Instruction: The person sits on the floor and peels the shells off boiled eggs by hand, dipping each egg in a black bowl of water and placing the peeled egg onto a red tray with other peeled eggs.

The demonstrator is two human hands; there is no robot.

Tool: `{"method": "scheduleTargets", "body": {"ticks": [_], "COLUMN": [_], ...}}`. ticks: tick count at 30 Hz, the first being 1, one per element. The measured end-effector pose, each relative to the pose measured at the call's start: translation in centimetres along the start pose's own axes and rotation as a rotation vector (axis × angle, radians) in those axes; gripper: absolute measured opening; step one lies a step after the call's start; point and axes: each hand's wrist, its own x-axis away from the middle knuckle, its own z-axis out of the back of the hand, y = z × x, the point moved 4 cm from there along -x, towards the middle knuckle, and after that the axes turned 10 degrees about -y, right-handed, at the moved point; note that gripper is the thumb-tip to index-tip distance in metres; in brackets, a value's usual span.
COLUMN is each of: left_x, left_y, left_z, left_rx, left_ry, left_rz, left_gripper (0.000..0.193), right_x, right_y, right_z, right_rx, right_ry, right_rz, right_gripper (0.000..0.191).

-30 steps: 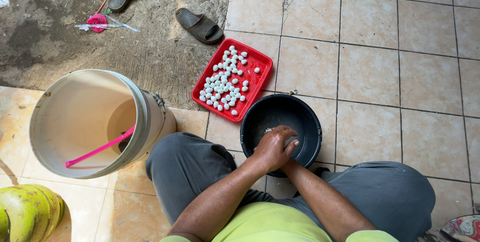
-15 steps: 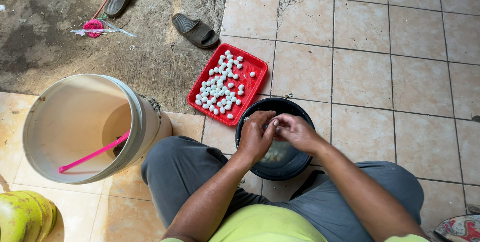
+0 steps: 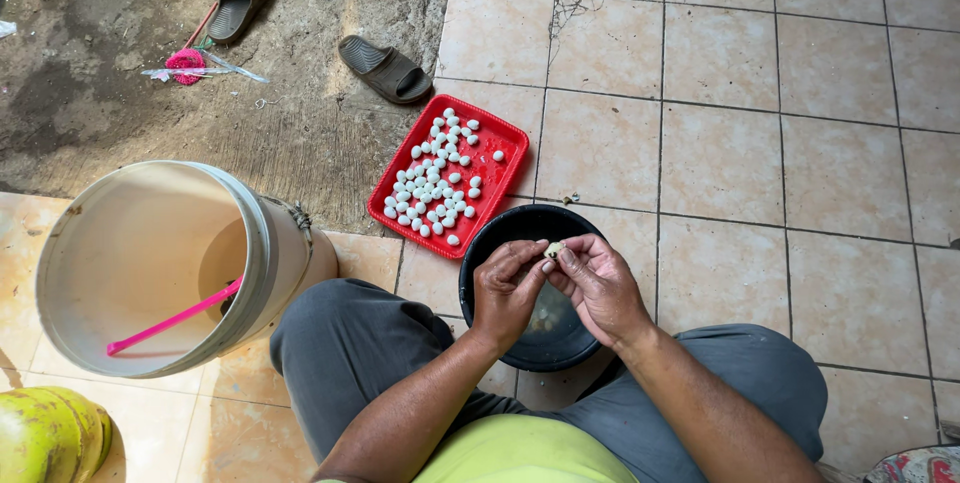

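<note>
My arms are bare from the elbow down, no sleeves, watch or rings on my left hand (image 3: 508, 293) or my right hand (image 3: 598, 285). I wear grey trousers (image 3: 370, 343), creased at the knees at 8 and 4 o'clock, and a yellow-green shirt (image 3: 520, 453) at 6 o'clock.

Both hands cover much of the black bowl (image 3: 520, 233), so its contents stay unclear. The small pale piece (image 3: 553, 249) pinched between fingertips is too tiny to identify. Green fruit (image 3: 50, 435) runs off the bottom-left edge; a patterned object (image 3: 920, 465) is cut off bottom-right.
</note>
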Motion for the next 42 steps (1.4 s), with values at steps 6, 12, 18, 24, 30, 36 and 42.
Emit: {"method": "scheduleTargets", "body": {"ticks": [6,12,18,24,30,36,42], "left_x": [-0.4,-0.5,-1.0,-1.0,-1.2,-0.9,0.0], "left_y": [0.2,2.5,3.1,2.9,1.7,-1.2,-3.0], "left_z": [0.1,0.3,0.8,1.3,1.7,0.8,-0.2], "left_rx": [-0.043,-0.321,-0.33,-0.327,-0.229,0.165,0.339], "left_ry": [0.028,-0.006,-0.052,-0.065,-0.108,-0.171,-0.201], "left_rz": [-0.075,-0.313,-0.289,-0.299,-0.245,0.045,0.152], "left_gripper": [0.015,0.023,0.028,0.024,0.018,0.026,0.029], "right_x": [-0.2,-0.1,-0.3,-0.3,-0.4,-0.1,-0.1], "right_y": [0.2,-0.2,-0.6,-0.6,-1.1,-0.6,-2.2], "right_z": [0.2,-0.4,-0.5,-1.3,-1.2,-0.7,-1.7], "right_rx": [-0.074,-0.151,-0.129,-0.126,0.003,-0.055,0.567], "right_ry": [0.016,-0.008,0.007,-0.003,-0.058,-0.069,-0.034], "right_rz": [-0.079,-0.09,-0.114,-0.113,-0.165,-0.154,-0.046], "right_gripper": [0.011,0.011,0.01,0.012,0.02,0.018,0.022]}}
